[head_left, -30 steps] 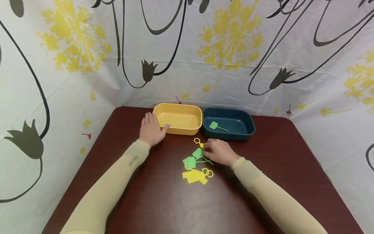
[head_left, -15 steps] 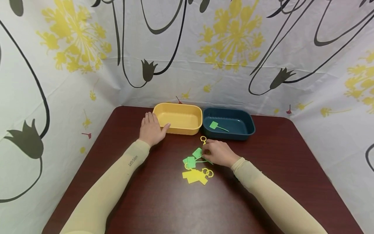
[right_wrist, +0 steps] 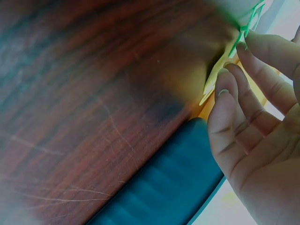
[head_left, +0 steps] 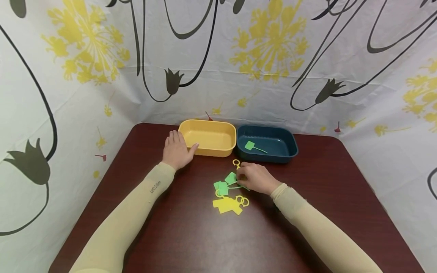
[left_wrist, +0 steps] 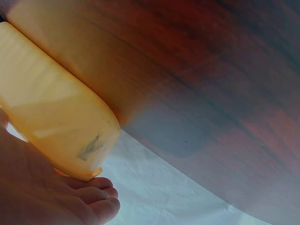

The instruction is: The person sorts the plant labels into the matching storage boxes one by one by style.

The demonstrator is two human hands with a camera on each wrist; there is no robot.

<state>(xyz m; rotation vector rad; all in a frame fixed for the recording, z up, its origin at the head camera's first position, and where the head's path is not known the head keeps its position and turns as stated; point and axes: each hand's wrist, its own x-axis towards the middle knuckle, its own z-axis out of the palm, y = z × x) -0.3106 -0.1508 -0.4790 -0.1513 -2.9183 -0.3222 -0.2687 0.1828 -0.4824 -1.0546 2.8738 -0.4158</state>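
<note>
My right hand (head_left: 257,177) bends its fingers down over a yellow ring-hooked tag (head_left: 236,163); only the ring shows in the head view, the rest being under the fingers. In the right wrist view, a thin edge of yellow tag (right_wrist: 212,84) shows beside the curled fingertips, with a bit of green (right_wrist: 243,32) behind them. Several green stake-shaped plant labels (head_left: 223,188) lie by the fingers, and several yellow ring-hooked tags (head_left: 226,204) overlap nearer me. My left hand (head_left: 175,151) lies with straight fingers along the left front corner of the yellow bin (head_left: 218,152).
A dark blue bin (head_left: 288,155) stands right of the yellow one, holding one green plant label (head_left: 250,145). Both are at the back of the dark red-brown table (head_left: 218,242). A patterned cloth (head_left: 218,57) rises behind the table and along its sides.
Under my right fingers, the yellow tag has turned and shifted right, its ring moving with it, then slid back slightly left. My left hand keeps its place at the yellow bin.
</note>
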